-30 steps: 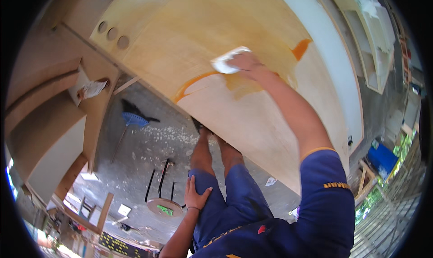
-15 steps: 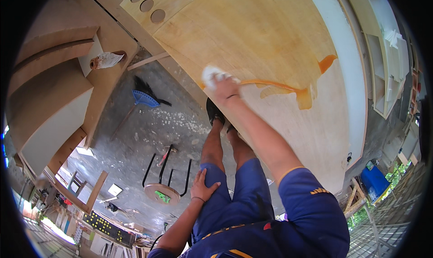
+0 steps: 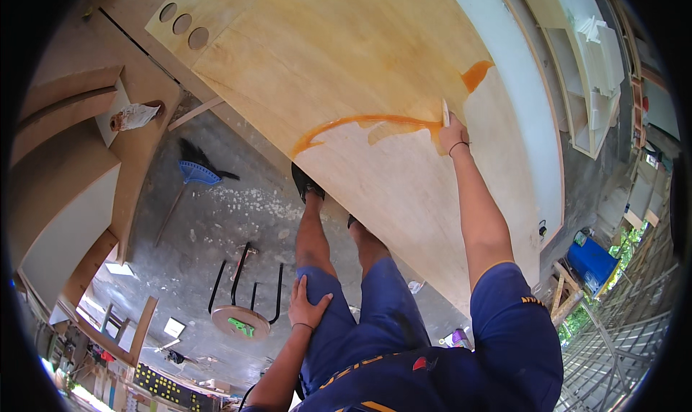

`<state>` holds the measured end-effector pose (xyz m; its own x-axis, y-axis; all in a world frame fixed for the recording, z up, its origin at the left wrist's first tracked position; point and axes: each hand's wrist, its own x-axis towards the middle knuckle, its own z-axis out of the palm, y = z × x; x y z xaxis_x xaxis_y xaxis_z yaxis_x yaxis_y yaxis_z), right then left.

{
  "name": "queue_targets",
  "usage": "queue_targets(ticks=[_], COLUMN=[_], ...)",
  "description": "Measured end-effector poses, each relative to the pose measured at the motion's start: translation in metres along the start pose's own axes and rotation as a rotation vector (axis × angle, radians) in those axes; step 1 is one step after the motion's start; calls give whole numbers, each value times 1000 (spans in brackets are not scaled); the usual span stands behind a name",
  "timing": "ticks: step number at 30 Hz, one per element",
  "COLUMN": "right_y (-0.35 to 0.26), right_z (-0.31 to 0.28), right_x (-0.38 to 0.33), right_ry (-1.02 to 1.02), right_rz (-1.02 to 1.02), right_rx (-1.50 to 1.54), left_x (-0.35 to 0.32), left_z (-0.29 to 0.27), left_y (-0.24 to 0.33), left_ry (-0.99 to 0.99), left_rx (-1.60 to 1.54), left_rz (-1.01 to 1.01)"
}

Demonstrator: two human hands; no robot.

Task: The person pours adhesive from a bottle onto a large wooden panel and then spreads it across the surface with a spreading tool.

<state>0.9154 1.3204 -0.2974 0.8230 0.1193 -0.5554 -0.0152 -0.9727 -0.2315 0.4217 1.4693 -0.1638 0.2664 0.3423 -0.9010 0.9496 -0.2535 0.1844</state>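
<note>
Head view: we observe the right hand (image 3: 453,133) with its grip clamped on a pale flat applicator (image 3: 445,114), seen nearly edge-on, at the right end of an orange liquid band (image 3: 375,117). The applicator is over the wooden panel (image 3: 411,203); we cannot tell whether its full edge bears on the surface. The left hand (image 3: 306,309) rests on the left thigh, fingers spread, grip apart and holding nothing.

We note these risks. The band's left end lies near the panel's edge, above a black shoe (image 3: 306,183); a heavy sweep that way could push liquid over, onto shoe or floor (image 3: 194,232). A separate orange patch (image 3: 477,75) sits just beside the bare wood; left pooled, it could dry darker than its surroundings. Uneven pressure or a tilted applicator could leave streaks. The fingers are close to the liquid, so a slipped hold could smear it.
</note>
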Motion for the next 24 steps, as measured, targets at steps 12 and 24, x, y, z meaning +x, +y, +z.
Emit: queue_targets(ticks=[12, 24], right_y=[-211, 57], right_z=[208, 9], right_x=[-179, 1], right_ry=[-517, 85], right_rz=[-881, -215], right_rx=[-434, -161], left_x=[-10, -30], left_z=[42, 106], left_y=[-1, 3], left_ry=[23, 100], left_rx=[15, -83], left_rz=[-50, -33])
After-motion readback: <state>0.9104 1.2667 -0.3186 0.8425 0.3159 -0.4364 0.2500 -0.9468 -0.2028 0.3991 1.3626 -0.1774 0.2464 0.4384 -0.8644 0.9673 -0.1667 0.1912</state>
